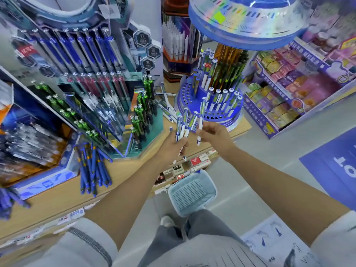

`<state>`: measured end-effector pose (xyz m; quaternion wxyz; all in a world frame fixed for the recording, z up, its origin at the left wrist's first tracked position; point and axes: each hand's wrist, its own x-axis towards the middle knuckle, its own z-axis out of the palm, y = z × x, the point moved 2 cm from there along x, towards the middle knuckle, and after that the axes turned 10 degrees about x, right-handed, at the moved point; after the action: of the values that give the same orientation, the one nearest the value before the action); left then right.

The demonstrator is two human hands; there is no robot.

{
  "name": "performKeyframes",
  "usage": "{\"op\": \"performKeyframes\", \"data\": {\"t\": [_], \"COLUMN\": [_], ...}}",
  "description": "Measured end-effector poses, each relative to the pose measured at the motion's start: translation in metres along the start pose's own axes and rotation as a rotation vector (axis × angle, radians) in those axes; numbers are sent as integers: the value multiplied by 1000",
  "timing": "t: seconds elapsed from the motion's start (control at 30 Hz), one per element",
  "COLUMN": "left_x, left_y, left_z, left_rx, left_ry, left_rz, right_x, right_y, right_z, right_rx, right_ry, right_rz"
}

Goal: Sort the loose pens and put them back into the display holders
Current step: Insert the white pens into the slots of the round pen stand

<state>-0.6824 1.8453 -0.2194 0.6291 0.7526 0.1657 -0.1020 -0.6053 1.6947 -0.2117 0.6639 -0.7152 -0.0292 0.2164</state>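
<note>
- Bundle of pens [185, 120]: white barrels, blue ends, green mid-sections
- Single pen [201, 114]: the same white, blue and green
- Round display holder [189, 95]: blue, patterned with rows of dark round holes
- Loose pens [92, 166]: dark blue, yellow band
- Basket [192, 191]: pale blue, slotted grid
- Canopy [246, 22]: blue rim, iridescent silver band with coloured dashes
- Counter [57, 203]: light wood tone

About four white-and-blue pens [183, 124] in left hand [171, 145], one pen [201, 114] in right hand [213, 132], one basket [192, 191]
</note>
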Motion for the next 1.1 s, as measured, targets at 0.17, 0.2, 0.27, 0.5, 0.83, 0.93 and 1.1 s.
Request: {"op": "performKeyframes", "data": {"t": [0.17,0.2,0.27,0.5,0.83,0.93,1.1], "left_x": [10,12,17,28,42,45,47], "left_y": [20,23,30,40,41,43,47], "left_z": [11,14,21,30,12,6,2], "left_rx": [-39,-40,-28,-30,-9,3,-12], "left_ry": [49,48,42,64,-37,-77,-132], "left_rz": [11,16,34,16,36,47,76], "right_x": [0,1,5,22,26,25,18], "right_y": [-13,-16,-21,-21,-21,-27,-43], "right_z": [-52,-59,-72,-80,-80,-79,-76], "right_rx": [-67,-76,-122,-321,-419,-407,-311], "right_ry": [241,271,333,331,344,376,547], "right_rz": [-92,-101,-120,-130,-20,-12,-127]}}
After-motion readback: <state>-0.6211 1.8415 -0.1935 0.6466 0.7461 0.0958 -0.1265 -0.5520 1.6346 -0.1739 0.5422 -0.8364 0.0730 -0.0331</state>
